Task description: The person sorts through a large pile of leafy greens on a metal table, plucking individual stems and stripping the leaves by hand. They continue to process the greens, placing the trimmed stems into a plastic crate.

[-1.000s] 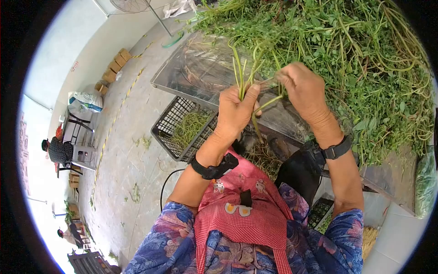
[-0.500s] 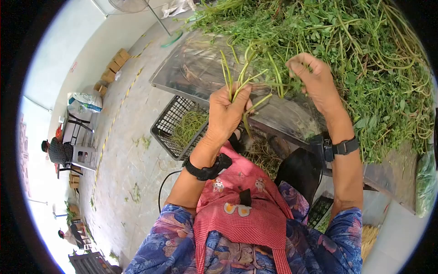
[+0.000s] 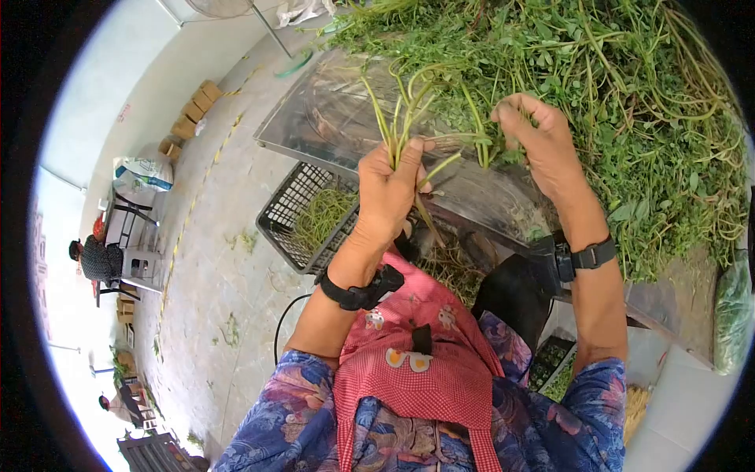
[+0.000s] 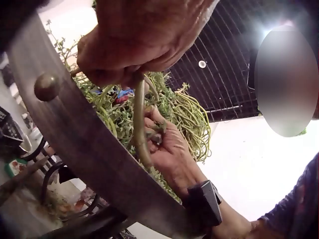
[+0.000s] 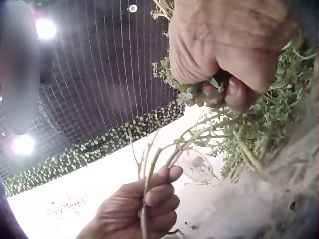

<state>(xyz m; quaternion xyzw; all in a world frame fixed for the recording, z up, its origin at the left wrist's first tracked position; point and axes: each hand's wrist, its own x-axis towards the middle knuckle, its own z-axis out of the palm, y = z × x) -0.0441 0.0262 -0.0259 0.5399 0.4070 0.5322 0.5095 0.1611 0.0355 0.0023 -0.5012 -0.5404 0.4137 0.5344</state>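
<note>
My left hand [image 3: 384, 187] grips a small bunch of green stems [image 3: 399, 118] between thumb and fingers. The mostly bare stems fan out above the fist, and a thicker end hangs below it. To the right, over the metal tabletop, my right hand [image 3: 546, 141] has its fingers curled round some small green leaves [image 5: 200, 94], which poke out under them in the right wrist view. Stems from the left hand's bunch reach toward the right hand there. Behind and beside the right hand lies a big heap of leafy greens [image 3: 629, 102].
A black plastic crate [image 3: 271, 224] with trimmed stems stands on the floor left of the metal table [image 3: 314, 145]. More plant scraps [image 3: 448, 271] lie below the table edge. A standing fan [image 3: 271, 31] and cardboard boxes [image 3: 189, 118] are farther back. Another person [image 3: 101, 261] sits at far left.
My right hand has moved away from my left hand, to the right, with leaves in its fingers. My left hand has shifted slightly left and down, still holding the stems.
</note>
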